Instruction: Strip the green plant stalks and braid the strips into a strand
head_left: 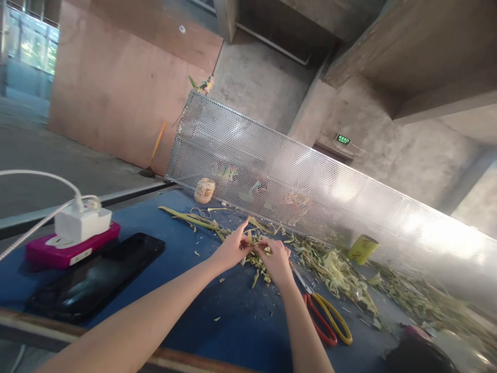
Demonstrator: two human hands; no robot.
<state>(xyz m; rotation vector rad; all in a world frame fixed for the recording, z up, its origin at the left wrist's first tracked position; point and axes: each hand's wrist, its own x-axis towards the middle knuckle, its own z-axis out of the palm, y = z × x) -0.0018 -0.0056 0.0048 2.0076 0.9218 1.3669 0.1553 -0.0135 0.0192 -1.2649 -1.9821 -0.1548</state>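
My left hand (232, 249) and my right hand (276, 259) meet over the middle of the blue tabletop, fingers pinched together. Between the fingertips is a small pale yellow strip of dried plant (249, 239), partly hidden by the fingers. Below them lies a small heap of yellow-green plant scraps (261, 267). Scissors (328, 318) with one red and one yellow handle loop lie beside my right forearm, blades toward my right hand. Long green-yellow stalks (190, 217) stretch out beyond my left hand.
A perforated metal screen (279, 171) borders the table's far side. Dried plant strips (334, 274) are piled along the right, near a yellow-green cylinder (363, 248). A twine roll (204, 190) sits at the back; a black phone (104, 272) and pink power strip (73, 246) lie left.
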